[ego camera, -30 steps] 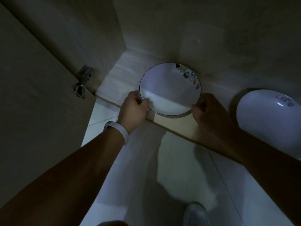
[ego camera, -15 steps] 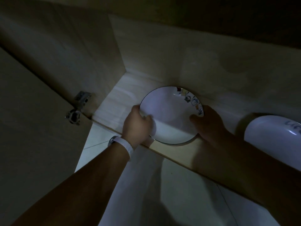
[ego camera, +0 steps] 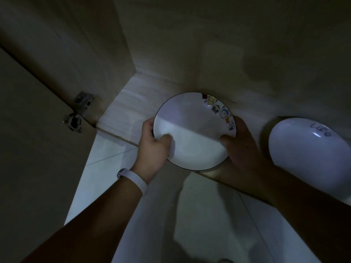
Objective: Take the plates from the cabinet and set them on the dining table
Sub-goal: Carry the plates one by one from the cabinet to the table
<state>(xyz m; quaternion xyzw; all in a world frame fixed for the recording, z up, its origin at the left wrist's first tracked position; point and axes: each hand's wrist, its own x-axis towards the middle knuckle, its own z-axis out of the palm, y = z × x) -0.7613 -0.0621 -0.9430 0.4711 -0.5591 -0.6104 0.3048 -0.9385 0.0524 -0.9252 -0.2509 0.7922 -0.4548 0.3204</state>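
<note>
White round ceramic plate (ego camera: 193, 133) gripped by my left hand (ego camera: 154, 149) and right hand (ego camera: 241, 147); next I lift it clear of the wooden cabinet shelf (ego camera: 125, 109).

The only writing is on the white upturned dish (ego camera: 311, 156), just to the right of the right hand (ego camera: 241, 149). A few handwritten dark characters stand on its upper part; they look like "LIGO", but I cannot read them surely.
</note>
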